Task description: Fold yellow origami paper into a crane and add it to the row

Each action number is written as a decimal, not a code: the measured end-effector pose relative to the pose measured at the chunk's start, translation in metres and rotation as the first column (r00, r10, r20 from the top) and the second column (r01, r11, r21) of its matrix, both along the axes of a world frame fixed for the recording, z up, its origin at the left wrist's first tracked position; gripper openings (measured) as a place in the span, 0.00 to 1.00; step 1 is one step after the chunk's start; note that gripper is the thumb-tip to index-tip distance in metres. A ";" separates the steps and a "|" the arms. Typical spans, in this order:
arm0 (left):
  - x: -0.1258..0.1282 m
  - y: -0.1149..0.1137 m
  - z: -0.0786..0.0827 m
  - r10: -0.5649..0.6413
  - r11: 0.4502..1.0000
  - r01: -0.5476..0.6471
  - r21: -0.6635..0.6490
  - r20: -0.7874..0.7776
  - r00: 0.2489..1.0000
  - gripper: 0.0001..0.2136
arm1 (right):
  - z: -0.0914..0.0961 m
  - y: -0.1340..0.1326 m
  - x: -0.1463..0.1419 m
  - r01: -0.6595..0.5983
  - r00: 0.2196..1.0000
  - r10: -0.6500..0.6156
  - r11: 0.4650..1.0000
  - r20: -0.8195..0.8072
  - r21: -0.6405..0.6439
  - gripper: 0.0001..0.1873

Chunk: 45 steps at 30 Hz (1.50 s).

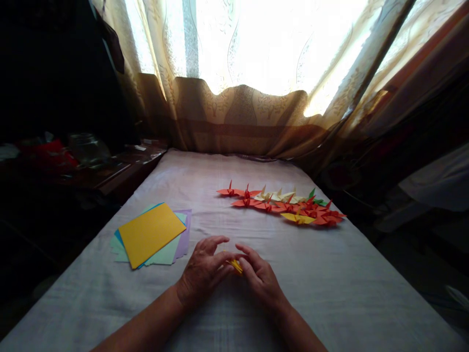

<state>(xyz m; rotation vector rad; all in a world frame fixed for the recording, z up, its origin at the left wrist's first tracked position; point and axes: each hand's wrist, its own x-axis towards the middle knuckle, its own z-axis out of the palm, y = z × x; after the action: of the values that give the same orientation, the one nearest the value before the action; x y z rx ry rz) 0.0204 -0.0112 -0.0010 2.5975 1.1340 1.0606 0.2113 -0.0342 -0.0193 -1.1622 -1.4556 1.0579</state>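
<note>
Between my two hands, low over the cloth, is a small folded piece of yellow paper (236, 266). My left hand (207, 261) pinches it from the left, with the forefinger raised. From the right, my right hand (260, 276) grips it with thumb and fingers. Much of the folded paper is hidden by the fingers, so its full shape cannot be made out. Left of my hands lies a stack of coloured paper sheets, with a yellow sheet (152, 234) on top and green, blue and purple ones under it.
Folded paper cranes stand in rows at the right: several red ones (269, 207), pale yellow ones, a green one (318, 199) and a yellow crane (298, 218). A pale cloth (205, 176) covers the surface. Curtains (238, 112) hang behind; a glass jar (88, 149) stands at the left.
</note>
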 end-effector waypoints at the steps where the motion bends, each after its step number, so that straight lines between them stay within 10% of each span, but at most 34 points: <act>1: -0.001 0.001 0.000 0.005 1.000 -0.004 -0.024 0.014 1.000 0.08 | 0.001 0.000 0.001 0.011 0.999 -0.013 0.999 0.037 0.035 0.18; 8: 0.000 0.004 0.002 0.123 0.946 -0.079 -0.315 0.121 0.985 0.13 | 0.008 -0.001 -0.003 0.082 0.984 -0.110 0.979 0.144 0.186 0.12; 26: 0.007 0.005 0.003 0.117 0.844 0.020 -0.537 0.220 0.969 0.10 | 0.010 0.017 0.001 0.130 0.990 -0.130 0.991 0.052 -0.006 0.15; 45: -0.009 0.036 -0.014 0.297 0.892 -0.193 -0.408 0.208 0.932 0.10 | 0.000 0.039 -0.012 0.068 0.815 -0.193 0.968 0.546 0.240 0.10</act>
<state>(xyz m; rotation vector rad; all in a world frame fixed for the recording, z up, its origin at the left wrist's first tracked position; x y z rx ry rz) 0.0114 0.0250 -0.0149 1.9842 1.4588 1.0645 0.1988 0.0049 -0.0189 -1.4711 -1.8571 0.4486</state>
